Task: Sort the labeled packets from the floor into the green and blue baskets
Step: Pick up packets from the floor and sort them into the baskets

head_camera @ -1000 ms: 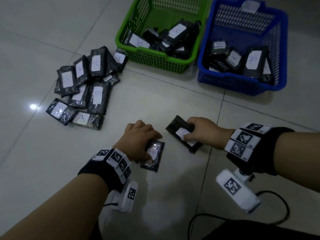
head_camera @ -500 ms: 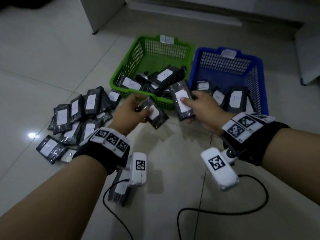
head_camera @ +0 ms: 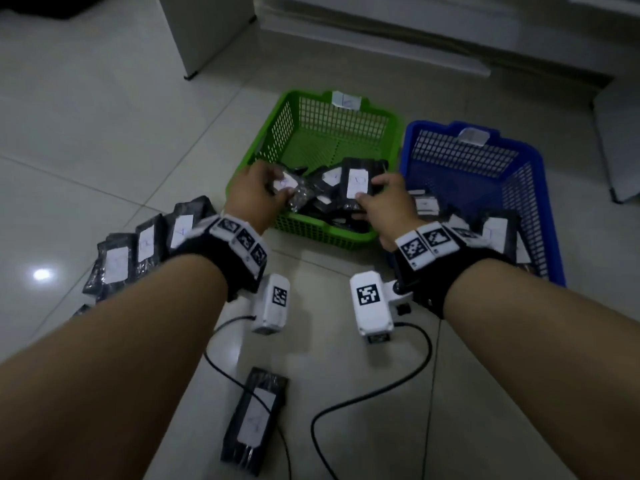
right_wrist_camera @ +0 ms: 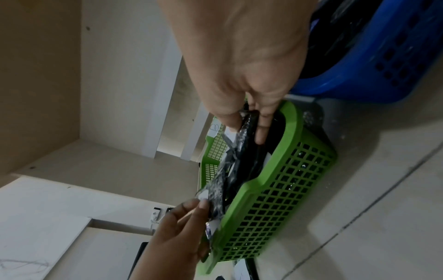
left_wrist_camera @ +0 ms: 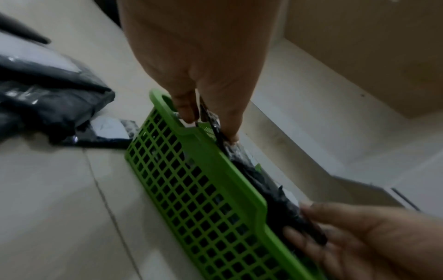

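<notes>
My left hand (head_camera: 281, 184) pinches a black packet with a white label (head_camera: 300, 195) over the near left part of the green basket (head_camera: 311, 234). My right hand (head_camera: 370, 190) grips another labeled black packet (head_camera: 356, 180) over the same basket's near right part. In the left wrist view the fingers (left_wrist_camera: 184, 111) clamp the packet's edge (left_wrist_camera: 217, 130) just inside the green rim (left_wrist_camera: 203, 151). The right wrist view shows that hand's packet (right_wrist_camera: 248, 132) above the basket (right_wrist_camera: 287, 180). Several packets lie in the green basket, and more in the blue basket (head_camera: 550, 209).
A pile of labeled packets (head_camera: 145, 244) lies on the floor to the left. One packet (head_camera: 256, 420) rests near me between my forearms, crossed by a black cable (head_camera: 346, 403). White furniture (head_camera: 207, 32) stands behind the baskets.
Both hands lifted their packets off the floor and carried them forward. They now hold them over the green basket.
</notes>
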The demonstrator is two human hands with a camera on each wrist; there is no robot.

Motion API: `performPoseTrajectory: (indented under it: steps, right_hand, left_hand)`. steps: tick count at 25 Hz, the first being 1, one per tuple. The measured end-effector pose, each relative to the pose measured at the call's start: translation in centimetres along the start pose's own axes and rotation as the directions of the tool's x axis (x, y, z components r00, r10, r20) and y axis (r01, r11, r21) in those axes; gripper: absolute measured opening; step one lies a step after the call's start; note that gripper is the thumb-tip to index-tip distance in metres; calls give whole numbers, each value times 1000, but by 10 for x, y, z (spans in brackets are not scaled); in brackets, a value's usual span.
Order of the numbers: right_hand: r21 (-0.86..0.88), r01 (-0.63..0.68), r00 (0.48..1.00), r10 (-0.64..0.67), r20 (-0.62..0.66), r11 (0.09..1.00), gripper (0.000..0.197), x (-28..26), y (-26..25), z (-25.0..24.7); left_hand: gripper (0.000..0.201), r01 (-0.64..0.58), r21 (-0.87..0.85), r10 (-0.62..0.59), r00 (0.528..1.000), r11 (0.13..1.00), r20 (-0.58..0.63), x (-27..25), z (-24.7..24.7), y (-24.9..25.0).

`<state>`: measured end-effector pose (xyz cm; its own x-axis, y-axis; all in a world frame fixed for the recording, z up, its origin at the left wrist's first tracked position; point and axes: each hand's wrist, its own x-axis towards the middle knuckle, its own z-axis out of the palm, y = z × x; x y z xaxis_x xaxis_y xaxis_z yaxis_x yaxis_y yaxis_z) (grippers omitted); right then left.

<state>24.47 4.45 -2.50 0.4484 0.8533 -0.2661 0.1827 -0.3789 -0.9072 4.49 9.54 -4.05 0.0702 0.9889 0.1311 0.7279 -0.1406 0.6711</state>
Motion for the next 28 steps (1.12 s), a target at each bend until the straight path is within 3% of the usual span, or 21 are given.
performPoseTrajectory:
  steps: [3,5,8,11,14,15,17,18,19,23,25,28]
  right_hand:
    - [-290,98,995,-104,-5,952,35,-3,-2,8]
    - [-386,146,983,-176,-45,911,37,-22,-3,13]
    - [-424,263,955,-298,-16,867,35,-80,8,27]
    - [-372,282,959,-258,115,884,31,-143,36,51]
    - [-426,273,918,-101,384,863,31,-190,73,74]
    - [-496,293,885,-36,464,817,43,-202,82,78]
    - [-658,422,825,38,564,623,75,-225,91,86]
    - [-705,478,805,61,591,524,84,-232,93,89]
    - [-721,494,788,100,607,485,86,-236,92,94]
    - [-690,326,755,261,601,646,68,-217,84,108]
    - [-642,307,736,253,628,702,50,-194,75,112]
    - [-520,192,805,169,569,832,30,-161,60,115]
  left_hand:
    - [41,-218,215,174,963,952,207,18,-15,-5]
    - [50,-289,232,209,926,929,316,16,-31,-8]
    - [41,-386,182,268,846,904,460,-11,-62,-19]
    - [23,-401,107,282,786,910,550,-60,-92,-50]
    - [18,-291,66,213,818,954,534,-107,-102,-97]
    - [18,-262,53,200,837,964,509,-118,-102,-110]
    - [18,-221,60,173,879,973,445,-131,-105,-133]
    - [19,-198,84,146,897,977,417,-135,-106,-141]
    - [23,-168,111,113,915,980,388,-137,-109,-149]
    - [39,-64,153,17,958,986,285,-138,-117,-163]
    - [52,-40,191,-17,957,981,289,-138,-117,-163]
    - [71,-112,353,-13,942,929,335,-136,-108,-160]
